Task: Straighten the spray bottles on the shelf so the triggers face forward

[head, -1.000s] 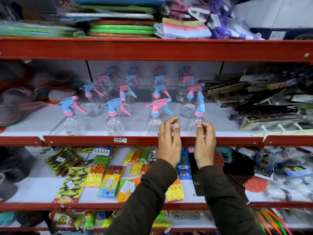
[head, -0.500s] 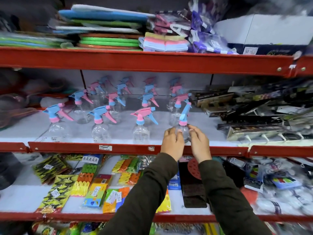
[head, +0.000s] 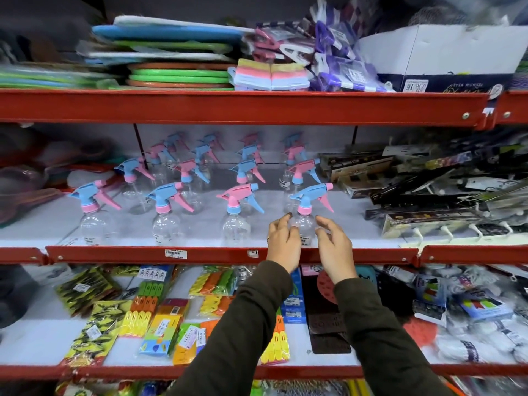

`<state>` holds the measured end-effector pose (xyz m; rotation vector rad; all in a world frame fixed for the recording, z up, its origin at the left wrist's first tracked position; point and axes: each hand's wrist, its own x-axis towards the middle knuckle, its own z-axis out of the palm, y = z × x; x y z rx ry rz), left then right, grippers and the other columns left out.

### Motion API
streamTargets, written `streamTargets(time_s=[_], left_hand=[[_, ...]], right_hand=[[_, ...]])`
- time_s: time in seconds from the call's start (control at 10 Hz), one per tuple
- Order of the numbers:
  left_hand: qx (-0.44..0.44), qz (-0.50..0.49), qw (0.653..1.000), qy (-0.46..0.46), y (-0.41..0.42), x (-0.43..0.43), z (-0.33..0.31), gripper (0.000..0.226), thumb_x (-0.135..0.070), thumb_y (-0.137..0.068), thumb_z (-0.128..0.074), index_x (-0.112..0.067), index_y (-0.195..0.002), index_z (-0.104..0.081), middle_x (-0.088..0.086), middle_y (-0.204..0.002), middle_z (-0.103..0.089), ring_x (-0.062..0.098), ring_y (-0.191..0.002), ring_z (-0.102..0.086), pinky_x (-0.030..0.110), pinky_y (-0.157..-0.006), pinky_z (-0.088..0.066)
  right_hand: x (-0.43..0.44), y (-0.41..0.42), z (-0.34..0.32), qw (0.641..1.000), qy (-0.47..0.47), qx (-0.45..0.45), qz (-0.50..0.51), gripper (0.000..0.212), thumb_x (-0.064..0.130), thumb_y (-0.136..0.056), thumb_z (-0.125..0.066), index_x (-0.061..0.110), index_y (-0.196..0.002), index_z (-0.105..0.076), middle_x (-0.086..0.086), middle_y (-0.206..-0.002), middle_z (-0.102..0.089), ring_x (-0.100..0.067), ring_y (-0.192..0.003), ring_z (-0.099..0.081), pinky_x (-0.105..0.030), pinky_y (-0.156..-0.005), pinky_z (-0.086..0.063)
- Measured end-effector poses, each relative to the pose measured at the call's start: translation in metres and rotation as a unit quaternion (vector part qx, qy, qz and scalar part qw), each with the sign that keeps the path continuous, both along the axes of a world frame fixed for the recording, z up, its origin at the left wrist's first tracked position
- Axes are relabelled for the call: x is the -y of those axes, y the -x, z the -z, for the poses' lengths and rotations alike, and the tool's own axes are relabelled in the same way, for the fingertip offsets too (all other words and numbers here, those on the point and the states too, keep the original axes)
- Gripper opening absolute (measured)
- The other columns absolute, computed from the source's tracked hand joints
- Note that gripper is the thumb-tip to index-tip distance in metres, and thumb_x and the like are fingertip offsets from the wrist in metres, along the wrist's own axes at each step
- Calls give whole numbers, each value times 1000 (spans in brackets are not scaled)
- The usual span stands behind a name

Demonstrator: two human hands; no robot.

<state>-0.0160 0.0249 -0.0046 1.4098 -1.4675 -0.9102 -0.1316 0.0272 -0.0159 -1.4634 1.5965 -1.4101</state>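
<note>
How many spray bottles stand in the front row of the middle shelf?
4: far-left bottle, second bottle, third bottle, and rightmost bottle between the left hand and right hand. More stand behind.

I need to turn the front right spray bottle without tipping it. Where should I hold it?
Grip the front right spray bottle round its clear body below the pink collar, from the front, left hand and right hand on either side; the round body turns easily, while the trigger overhangs.
</note>
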Motion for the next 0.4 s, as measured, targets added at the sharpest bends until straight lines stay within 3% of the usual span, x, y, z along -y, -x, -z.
streamTargets(time_s=[0.2, 0.4], left_hand=[[9, 16, 1000, -7, 0, 2, -1, 49, -17, -102, -32, -12, -151, -33, 12, -151, -32, 27, -143, -34, 32, -120, -20], [-1, -28, 998, 52, 0, -5, 4, 50, -22, -101, -39, -18, -150, -33, 10, -149, -33, 28, -141, -34, 40, -120, -25]], right_hand=[[-1, 1, 2, 1000, -3, -5, -2, 39, 12, -100, -50, 12, -138, -60, -10, -143, -62, -23, -127, -58, -26, -102, -40], [-6, 4, 7, 997, 33, 51, 50, 36, 12, -100, -52, 15, -134, -59, -10, -139, -61, -18, -118, -58, -18, -91, -41]])
